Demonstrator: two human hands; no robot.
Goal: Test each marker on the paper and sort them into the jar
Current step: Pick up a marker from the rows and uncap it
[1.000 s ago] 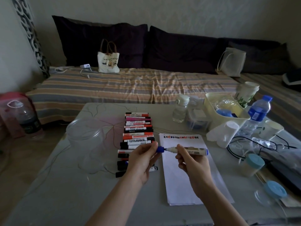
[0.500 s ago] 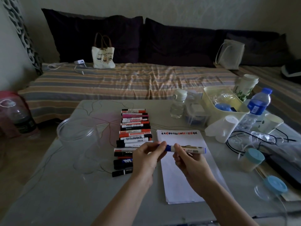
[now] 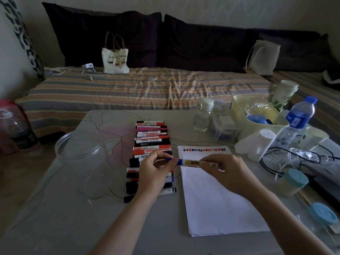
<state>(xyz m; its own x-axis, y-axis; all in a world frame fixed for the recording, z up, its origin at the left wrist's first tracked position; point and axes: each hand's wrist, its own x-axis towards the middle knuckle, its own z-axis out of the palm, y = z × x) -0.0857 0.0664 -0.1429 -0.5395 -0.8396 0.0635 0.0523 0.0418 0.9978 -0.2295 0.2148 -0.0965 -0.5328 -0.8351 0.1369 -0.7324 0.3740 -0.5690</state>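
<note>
- Marker (image 3: 191, 163): held level above paper's (image 3: 217, 199) top edge, long axis left-right, blue cap toward left hand (image 3: 154, 173).
- Right hand (image 3: 226, 172) pinches barrel; left hand pinches cap.
- Jar (image 3: 82, 155): left of marker row (image 3: 150, 142), nearer left hand.

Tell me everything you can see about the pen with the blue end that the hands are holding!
It is a pale-barrelled marker with a blue cap, with a printed label too blurred to read. It lies level in the air above the top of the white sheet of paper, near a row of colour scribbles. The left hand pinches the blue cap end; the right hand grips the barrel. Whether the cap is fully seated cannot be told.
</note>
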